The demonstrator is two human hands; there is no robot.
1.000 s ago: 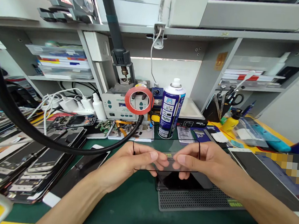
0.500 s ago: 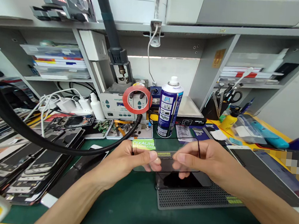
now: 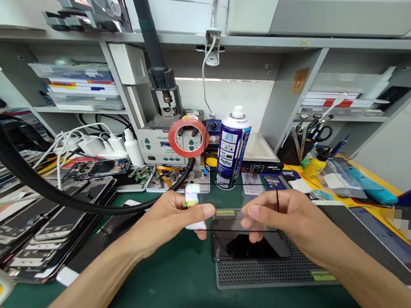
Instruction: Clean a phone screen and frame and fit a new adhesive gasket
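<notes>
both hands hover above the green table [image 3: 179, 277]: the left hand [image 3: 170, 213] pinches a small white and green tab [image 3: 192, 195], the right hand [image 3: 286, 220] grips a clear glass screen protector [image 3: 237, 205] over the dark phone [image 3: 250, 248] on the perforated mat [image 3: 270, 271].

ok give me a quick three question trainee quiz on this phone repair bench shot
1. True or false: the right hand holds the thin glass panel above the phone.
2. What does the left hand pinch? A) scissors B) a peel tab with a green label C) the spray can
3. The phone lies on a perforated ____.

Key: 1 true; 2 B; 3 mat.
</notes>
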